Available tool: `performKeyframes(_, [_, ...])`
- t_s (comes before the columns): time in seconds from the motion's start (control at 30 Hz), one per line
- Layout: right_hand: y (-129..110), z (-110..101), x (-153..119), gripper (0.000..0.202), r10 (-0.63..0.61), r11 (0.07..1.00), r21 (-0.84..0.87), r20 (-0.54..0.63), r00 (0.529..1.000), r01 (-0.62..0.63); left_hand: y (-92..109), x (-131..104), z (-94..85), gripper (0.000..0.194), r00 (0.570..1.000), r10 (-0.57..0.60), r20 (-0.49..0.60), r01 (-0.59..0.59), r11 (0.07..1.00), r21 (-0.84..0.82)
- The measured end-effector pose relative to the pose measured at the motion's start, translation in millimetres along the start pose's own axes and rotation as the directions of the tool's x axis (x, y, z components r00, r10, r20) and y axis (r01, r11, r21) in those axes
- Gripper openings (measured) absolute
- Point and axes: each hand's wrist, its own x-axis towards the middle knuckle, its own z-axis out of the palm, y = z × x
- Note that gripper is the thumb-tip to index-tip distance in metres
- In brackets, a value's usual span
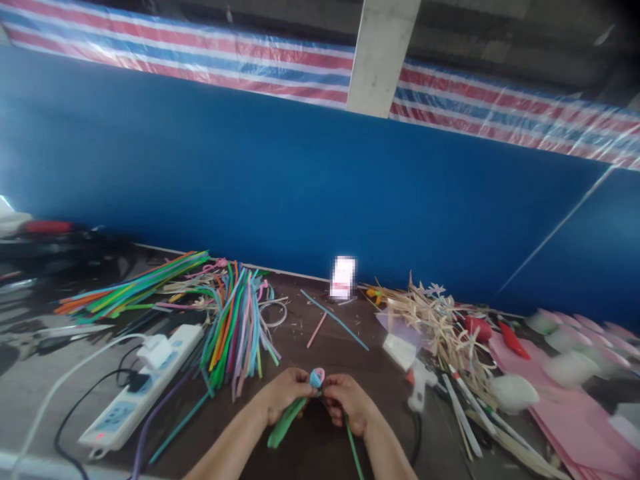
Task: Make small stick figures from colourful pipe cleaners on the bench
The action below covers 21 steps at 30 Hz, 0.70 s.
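Observation:
Near the front middle of the table, my left hand [290, 397] is closed around the base of a small blue-and-pink rolled flower [317, 378]. A flat green bundle [287, 424] hangs out below its fingers, looking like stems or leaves. Close beside it, my right hand [346, 402] is pinched at the flower's base. From under its fingers a thin green strip [354, 448] runs down toward the table's edge. The fingertips of both hands nearly meet under the flower, hiding how the green parts join it.
Coloured fuzzy stems [240, 327] lie heaped left, beside a white power strip [145, 393] with plugged cables. At right are a pale straw-like pile [425, 313], a glue gun [419, 387], pink sheets [570, 413] and white cups [570, 367]. A lit, blurred screen [343, 277] leans against the blue wall.

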Motion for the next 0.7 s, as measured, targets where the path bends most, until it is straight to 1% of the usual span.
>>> performKeyframes(0.27, [-2.0, -0.3, -2.5, 0.018, 0.007, 0.999, 0.054, -0.035, 0.999, -0.005, 0.3, -2.6, 8.0, 0.019, 0.996, 0.021, -0.082, -0.018, 0.999, 0.045])
performKeyframes(0.4, [-3.8, -1.0, -2.9, 0.021, -0.001, 0.999, 0.044, -0.037, 0.999, 0.003, -0.5, -2.5, 8.5, 0.018, 0.996, 0.032, -0.082, -0.025, 0.996, 0.08])
performKeyframes(0.47, [-3.8, -1.3, -2.6, 0.021, -0.01, 1.0, 0.028, -0.046, 0.999, 0.011, -2.0, -1.3, 8.5, 0.018, 0.996, 0.032, -0.087, -0.025, 0.996, 0.082])
performKeyframes(0.57, [-2.0, -0.4, -1.3, 0.022, -0.029, 0.999, -0.017, -0.075, 0.997, 0.028, -5.7, 1.7, 9.5, 0.019, 0.991, 0.046, -0.123, -0.035, 0.995, 0.089])
performKeyframes(0.7, [-0.2, 2.1, 0.5, 0.021, -0.089, 0.989, -0.132, -0.175, 0.981, 0.066, -10.2, 5.1, 13.3, 0.023, 0.98, 0.098, -0.173, -0.078, 0.99, 0.116])
